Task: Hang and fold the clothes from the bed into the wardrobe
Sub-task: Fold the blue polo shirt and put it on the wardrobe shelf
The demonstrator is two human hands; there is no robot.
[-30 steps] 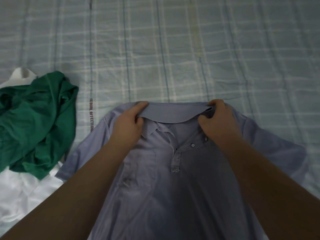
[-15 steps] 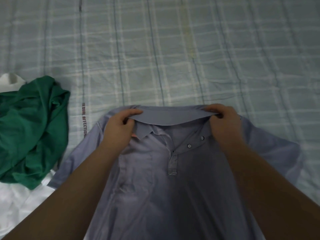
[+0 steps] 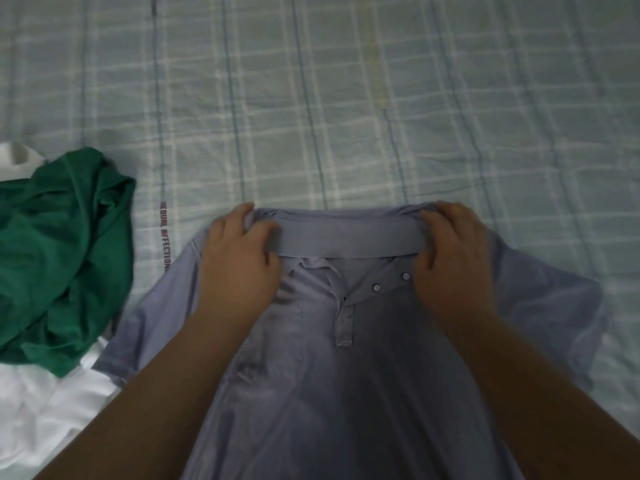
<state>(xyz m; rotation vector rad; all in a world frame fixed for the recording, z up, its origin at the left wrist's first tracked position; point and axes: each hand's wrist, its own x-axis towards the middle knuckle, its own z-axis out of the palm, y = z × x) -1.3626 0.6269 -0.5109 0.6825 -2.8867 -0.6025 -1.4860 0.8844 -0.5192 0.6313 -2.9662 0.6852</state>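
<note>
- Left hand [image 3: 242, 261], right hand [image 3: 453, 261]: being kept well apart, each being closed on one end of the collar [image 3: 349, 239], which is being stretched flat between them.
- Polo shirt [image 3: 346, 393]: being spread face up on the bed [image 3: 346, 98]. Its collar is farthest from the person, and its long axis is running back between the forearms toward the near edge. Both hands are equally near.
- Green garment [image 3: 65, 258], white garment [image 3: 45, 410]: being left heaped toward the bed's left side.

A wrinkled pale green plaid bed sheet [image 3: 346, 98] fills the view; red printed lettering [image 3: 165, 237] runs lengthwise left of its middle. The light is dim.
</note>
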